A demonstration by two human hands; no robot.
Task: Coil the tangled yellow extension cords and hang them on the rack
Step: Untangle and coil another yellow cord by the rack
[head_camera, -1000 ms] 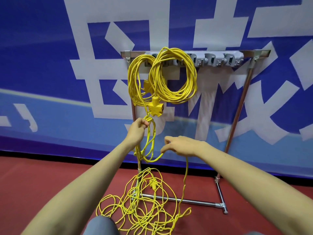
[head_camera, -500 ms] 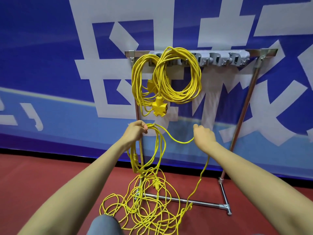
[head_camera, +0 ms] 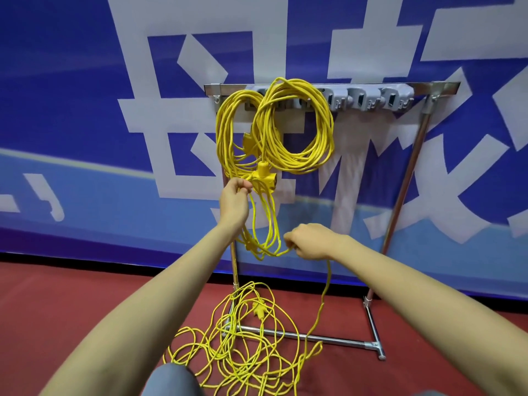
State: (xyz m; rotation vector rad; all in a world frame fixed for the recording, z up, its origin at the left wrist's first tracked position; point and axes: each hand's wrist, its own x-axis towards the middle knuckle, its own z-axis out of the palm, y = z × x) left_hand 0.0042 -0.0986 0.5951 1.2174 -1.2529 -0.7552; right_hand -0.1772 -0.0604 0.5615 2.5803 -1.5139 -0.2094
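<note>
Both hands grip the yellow cord [head_camera: 264,224]: left hand [head_camera: 235,202] raised holding loops, right hand [head_camera: 310,241] lower, pinching a strand.

1. The rack [head_camera: 405,178] is showing shiny, smooth metal tubing.
2. Its hooks [head_camera: 368,99] are looking like matt grey plastic.
3. The cords [head_camera: 300,132] are showing smooth yellow plastic.
4. The floor [head_camera: 71,304] is appearing matt red.

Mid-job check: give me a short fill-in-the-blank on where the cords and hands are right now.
1. Two coiled cords already hang on the ____.
2. The tangled cord lies on the ____ floor.
3. The left hand grips the loops higher than the ____ hand.
4. The rack's grey hooks at its right end are ____.

Missing words: rack; red; right; empty
</note>
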